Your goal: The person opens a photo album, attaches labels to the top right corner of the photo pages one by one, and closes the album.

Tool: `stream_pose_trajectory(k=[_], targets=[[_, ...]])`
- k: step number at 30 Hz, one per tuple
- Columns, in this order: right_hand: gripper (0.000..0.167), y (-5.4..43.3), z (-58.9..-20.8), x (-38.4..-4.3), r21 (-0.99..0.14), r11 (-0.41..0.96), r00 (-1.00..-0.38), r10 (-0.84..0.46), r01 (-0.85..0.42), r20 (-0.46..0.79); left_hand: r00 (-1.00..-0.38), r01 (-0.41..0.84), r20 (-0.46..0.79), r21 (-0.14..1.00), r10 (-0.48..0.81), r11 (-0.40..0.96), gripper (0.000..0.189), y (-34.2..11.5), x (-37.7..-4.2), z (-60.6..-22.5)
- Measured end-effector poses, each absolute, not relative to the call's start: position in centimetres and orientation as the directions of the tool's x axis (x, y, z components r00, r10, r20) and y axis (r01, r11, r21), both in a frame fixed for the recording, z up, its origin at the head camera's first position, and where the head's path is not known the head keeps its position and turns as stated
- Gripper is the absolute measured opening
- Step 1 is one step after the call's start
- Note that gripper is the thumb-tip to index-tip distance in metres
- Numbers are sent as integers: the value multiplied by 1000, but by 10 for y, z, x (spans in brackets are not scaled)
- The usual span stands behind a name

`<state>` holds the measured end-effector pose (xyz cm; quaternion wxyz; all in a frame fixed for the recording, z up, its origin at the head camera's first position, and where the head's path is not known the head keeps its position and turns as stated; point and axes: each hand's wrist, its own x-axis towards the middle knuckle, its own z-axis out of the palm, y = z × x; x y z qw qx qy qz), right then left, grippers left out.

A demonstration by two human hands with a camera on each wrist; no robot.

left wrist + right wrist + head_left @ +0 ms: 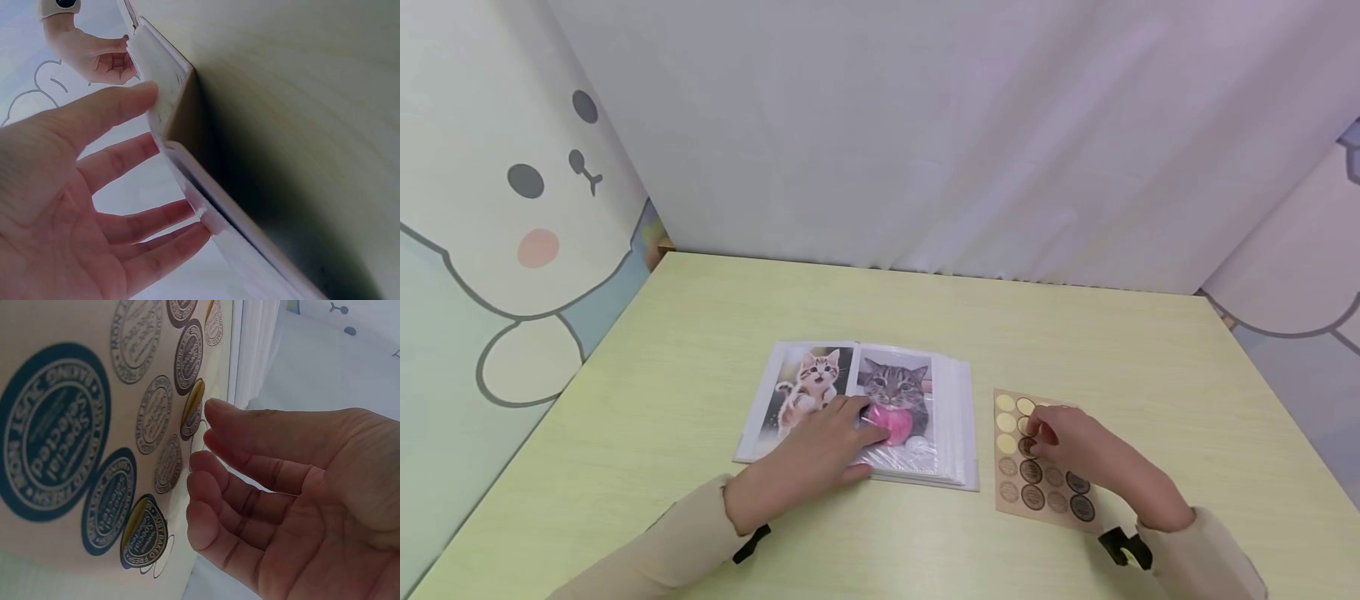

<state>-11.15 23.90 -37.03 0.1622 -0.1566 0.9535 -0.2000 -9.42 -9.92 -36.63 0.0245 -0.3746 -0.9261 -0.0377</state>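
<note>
An open photo album (955,417) lies on the table, with a kitten photo (812,379) on its left page and a grey tabby cat photo (895,379) on its right. My left hand (808,450) rests across its lower middle, fingers extended over the right page's clear sleeve. In the left wrist view, the thumb (119,109) lies near the album's edge. A brown sheet of round stickers (1019,483) is right of the album. My right hand (1086,446) is over it, fingers loosely bent. The right wrist view shows its fingertips beside a sticker with a raised edge (192,419).
The pale wooden table (850,308) extends around both items. A light curtain (850,142) hangs along its far edge. Printed cartoon panels (527,242) flank the table. Several spots at the sheet's upper left are bare yellow circles (1006,422).
</note>
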Motion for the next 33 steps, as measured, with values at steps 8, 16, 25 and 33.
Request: stream_pose_trajectory(k=[8,16,25,33], targets=[[16,242,-377,-112,-489,843,-882,-389,-224,-266,-716,697,80,46,693,715,44,-100,-94,-367],[21,242,-379,-112,-482,846,-873,-397,-228,-284,-705,707,113,43,700,706,43,-101,-93,-368],[20,242,-380,-112,-478,857,-876,-370,-193,-309,-706,707,107,41,700,707,43,-100,-94,-369],[20,241,-378,-112,-471,858,-876,-375,-205,-302,-711,703,98,43,697,710,44,-100,-94,-368]])
